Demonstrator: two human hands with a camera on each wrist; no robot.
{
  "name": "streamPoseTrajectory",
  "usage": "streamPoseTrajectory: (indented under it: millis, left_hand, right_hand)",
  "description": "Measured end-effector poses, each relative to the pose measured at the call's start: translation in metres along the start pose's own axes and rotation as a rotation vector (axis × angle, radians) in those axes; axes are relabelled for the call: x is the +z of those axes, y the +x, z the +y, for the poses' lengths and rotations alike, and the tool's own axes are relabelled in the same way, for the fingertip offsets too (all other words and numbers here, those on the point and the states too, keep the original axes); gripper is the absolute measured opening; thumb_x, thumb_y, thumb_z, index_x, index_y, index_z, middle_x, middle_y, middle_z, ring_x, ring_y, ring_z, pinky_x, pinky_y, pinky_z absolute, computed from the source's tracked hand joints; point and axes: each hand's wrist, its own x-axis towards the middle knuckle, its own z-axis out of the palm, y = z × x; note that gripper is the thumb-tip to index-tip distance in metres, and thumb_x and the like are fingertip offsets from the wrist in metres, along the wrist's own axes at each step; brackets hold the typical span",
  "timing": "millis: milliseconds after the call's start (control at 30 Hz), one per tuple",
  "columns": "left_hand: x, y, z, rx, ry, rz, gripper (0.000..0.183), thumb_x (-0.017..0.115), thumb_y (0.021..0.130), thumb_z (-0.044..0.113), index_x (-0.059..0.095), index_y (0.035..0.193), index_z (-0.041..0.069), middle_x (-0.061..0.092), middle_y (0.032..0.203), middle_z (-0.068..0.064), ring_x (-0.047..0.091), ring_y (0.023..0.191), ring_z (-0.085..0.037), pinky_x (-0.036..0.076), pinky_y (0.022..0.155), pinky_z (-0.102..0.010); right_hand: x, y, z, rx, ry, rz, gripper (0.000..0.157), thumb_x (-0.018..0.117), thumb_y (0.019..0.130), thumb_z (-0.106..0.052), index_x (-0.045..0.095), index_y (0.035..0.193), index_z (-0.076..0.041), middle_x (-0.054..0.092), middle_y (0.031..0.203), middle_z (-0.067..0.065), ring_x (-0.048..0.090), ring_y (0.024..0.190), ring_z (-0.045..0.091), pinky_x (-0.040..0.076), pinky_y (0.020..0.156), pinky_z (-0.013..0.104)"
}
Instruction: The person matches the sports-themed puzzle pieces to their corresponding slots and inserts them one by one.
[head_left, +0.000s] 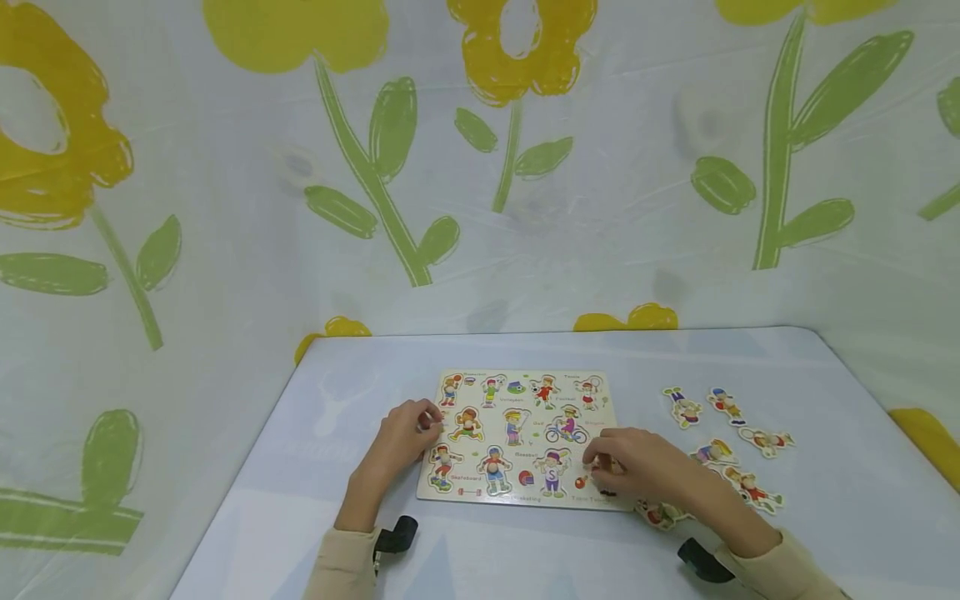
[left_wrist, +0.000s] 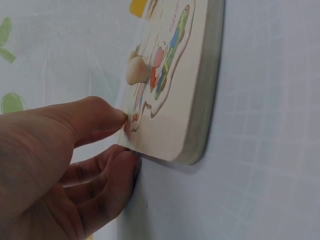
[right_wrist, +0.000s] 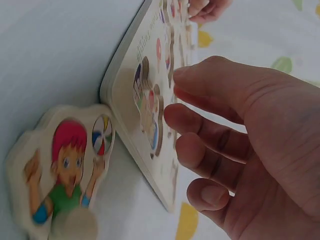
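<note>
A wooden knob puzzle board [head_left: 480, 492] with sports figures lies on the table. At its left edge, my left hand [head_left: 408, 433] pinches the board's rim, thumb on top and curled fingers at the side; in the left wrist view, a knobbed skateboard piece [left_wrist: 164, 62] sits just beyond the thumb. My right hand [head_left: 637, 467] hovers over the lower right corner. Its fingers [right_wrist: 192, 150] are bent loosely and apart from the thumb, with nothing between them. Below them is a printed figure outline [right_wrist: 150, 112] in the board. A pink-haired ball-player piece [right_wrist: 67, 170] lies beside the board.
Several loose figure pieces lie right of the board, among them a blue-capped figure [head_left: 725, 406] and a piece [head_left: 682, 408] farther left. The table [head_left: 337, 375] ends at a flower-patterned curtain [head_left: 600, 208]. Black wrist cameras [head_left: 397, 535] sit at the sleeves.
</note>
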Motion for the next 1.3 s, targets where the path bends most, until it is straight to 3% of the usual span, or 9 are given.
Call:
streamPoseTrajectory:
  millis: [300,667,1033,1300]
  left_hand:
    - [0.001,-0.001,-0.001,0.001,-0.006,0.005,0.008,0.069,0.088,0.016,0.065,0.095,0.014,0.057,0.084,-0.003,0.052,0.062,-0.012,0.045,0.049,-0.024]
    - [0.001,0.0,-0.001,-0.002,0.006,0.013,0.008,0.07,0.088,0.016,0.066,0.095,0.014,0.057,0.084,-0.002,0.052,0.064,-0.012,0.044,0.05,-0.024]
    - [0.001,-0.001,0.0,-0.002,0.003,0.02,0.008,0.07,0.088,0.016,0.066,0.095,0.014,0.057,0.083,-0.002,0.052,0.063,-0.012,0.045,0.049,-0.024]
    - [0.0,-0.002,0.002,-0.004,-0.003,0.02,0.008,0.069,0.087,0.015,0.066,0.095,0.013,0.058,0.083,-0.003,0.052,0.063,-0.012,0.045,0.049,-0.024]
  right_hand:
    - [-0.007,-0.02,0.002,0.017,0.004,-0.054,0.015,0.074,0.085,-0.026,0.07,0.099,-0.029,0.058,0.084,-0.019,0.047,0.066,-0.002,0.04,0.059,0.017]
    - [-0.009,-0.043,0.015,0.039,0.048,-0.088,0.009,0.075,0.082,-0.027,0.07,0.089,-0.031,0.057,0.084,-0.02,0.047,0.065,-0.005,0.043,0.056,0.017]
    - [-0.012,-0.064,0.023,0.011,0.012,-0.073,0.013,0.076,0.083,-0.03,0.065,0.079,-0.037,0.054,0.082,-0.024,0.045,0.068,-0.007,0.042,0.06,0.018]
    - [-0.013,-0.072,0.028,0.018,-0.017,-0.066,0.014,0.076,0.082,-0.032,0.064,0.08,-0.04,0.053,0.083,-0.026,0.044,0.07,-0.007,0.043,0.062,0.019]
